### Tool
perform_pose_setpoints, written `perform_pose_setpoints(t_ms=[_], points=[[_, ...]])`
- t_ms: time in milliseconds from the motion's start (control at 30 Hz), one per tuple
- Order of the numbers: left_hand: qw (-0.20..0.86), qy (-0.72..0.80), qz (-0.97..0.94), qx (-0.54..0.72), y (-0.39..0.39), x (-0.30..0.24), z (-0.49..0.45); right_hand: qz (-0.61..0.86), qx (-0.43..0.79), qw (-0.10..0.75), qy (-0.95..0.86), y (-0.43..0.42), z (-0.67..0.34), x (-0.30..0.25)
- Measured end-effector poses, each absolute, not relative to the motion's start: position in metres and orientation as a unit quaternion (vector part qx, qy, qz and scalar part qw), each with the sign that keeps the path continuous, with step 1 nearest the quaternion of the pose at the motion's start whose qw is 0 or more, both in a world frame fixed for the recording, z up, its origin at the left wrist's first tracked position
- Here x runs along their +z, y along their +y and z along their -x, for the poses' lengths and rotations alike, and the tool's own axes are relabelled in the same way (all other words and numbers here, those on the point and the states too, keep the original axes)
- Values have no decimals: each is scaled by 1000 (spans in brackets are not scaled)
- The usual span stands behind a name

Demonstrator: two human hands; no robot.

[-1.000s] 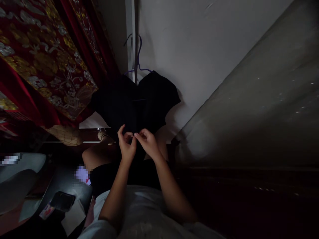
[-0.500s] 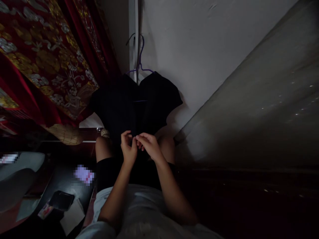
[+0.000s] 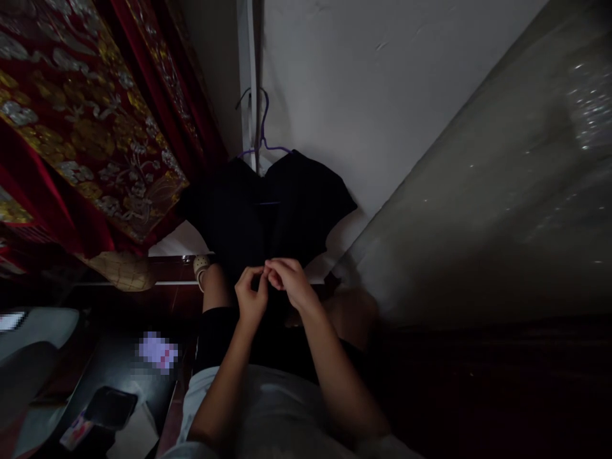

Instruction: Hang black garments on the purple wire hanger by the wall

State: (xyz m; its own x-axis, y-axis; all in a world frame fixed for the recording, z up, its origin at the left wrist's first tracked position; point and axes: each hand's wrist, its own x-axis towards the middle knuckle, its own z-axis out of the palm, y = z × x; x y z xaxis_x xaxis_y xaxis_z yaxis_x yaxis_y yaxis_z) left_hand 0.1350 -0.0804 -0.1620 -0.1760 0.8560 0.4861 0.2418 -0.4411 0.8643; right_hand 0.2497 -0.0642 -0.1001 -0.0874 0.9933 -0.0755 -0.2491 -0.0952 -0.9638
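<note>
A black short-sleeved garment point(image 3: 306, 204) with an open neckline hangs from a purple hanger point(image 3: 264, 131) in front of me. Low at its front middle, my left hand point(image 3: 252, 294) is closed, thumb and index finger pinched together. My right hand point(image 3: 292, 284) is closed too, its fingertips meeting those of the left. Whatever lies between the fingertips is too small and dark to make out. The garment's lower part is lost behind my hands and against my black shorts point(image 3: 217, 335).
A red curtain point(image 3: 95, 127) with gold and silver embroidery hangs at left. The hanger hooks onto a pale upright post point(image 3: 246, 51) by the wall. A grey-green sheet point(image 3: 478, 210) slopes along the right. A dark seat point(image 3: 115, 357) at lower left bears a black phone point(image 3: 111, 408).
My left index finger has come in from apart to meet the thumb. My right hand stays at the same spot on the garment. The view has shifted, and my knees have spread to the right.
</note>
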Motion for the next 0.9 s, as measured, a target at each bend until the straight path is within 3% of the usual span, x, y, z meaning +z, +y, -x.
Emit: perform_pose_setpoints(t_ms=[167, 300, 533, 600, 767, 900], points=[[220, 474, -622, 583, -83, -175, -148, 399, 525, 628, -415, 30, -248, -17], [262, 476, -630, 555, -92, -192, -160, 367, 408, 662, -511, 68, -236, 37], [273, 461, -644, 546, -77, -161, -132, 353, 297, 666, -586, 38, -254, 17], [281, 457, -663, 522, -76, -160, -128, 393, 286, 643, -592, 45, -262, -3], [314, 468, -651, 509, -89, -176, -133, 508, 283, 474, -662, 67, -270, -35], [295, 449, -695, 477, -82, -167, -127, 547, 243, 429, -677, 67, -277, -32]])
